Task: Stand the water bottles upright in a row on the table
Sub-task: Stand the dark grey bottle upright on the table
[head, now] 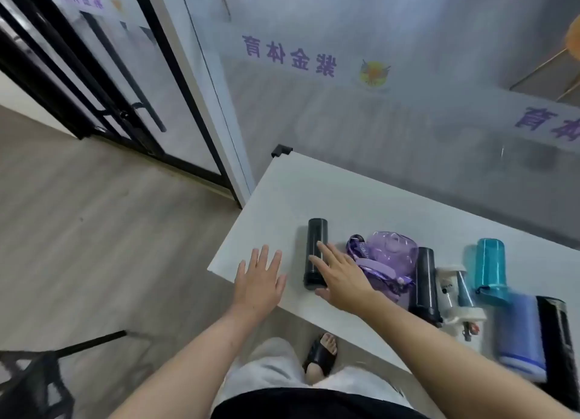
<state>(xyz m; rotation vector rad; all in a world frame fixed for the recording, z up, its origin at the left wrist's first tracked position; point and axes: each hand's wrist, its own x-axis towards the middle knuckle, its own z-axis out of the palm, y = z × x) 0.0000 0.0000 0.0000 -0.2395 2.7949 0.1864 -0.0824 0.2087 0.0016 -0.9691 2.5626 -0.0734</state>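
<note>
Several water bottles lie on their sides on the white table (314, 186). The leftmost is a black bottle (315, 239). My right hand (340, 277) rests open on its right side, fingers spread along it, not closed around it. My left hand (259, 280) hovers open over the table's left front corner, holding nothing. To the right lie a purple bottle with a strap (389, 258), a second black bottle (425, 280), a white and clear bottle (461, 296), a teal bottle (491, 268), a blue bottle (518, 334) and a black bottle (555, 337) at the frame's edge.
A frosted glass wall (376, 104) with purple lettering runs behind the table. A black-framed glass door (125, 88) stands at the left. Wooden floor (94, 230) lies left of the table, with a black stand (37, 371) at the lower left.
</note>
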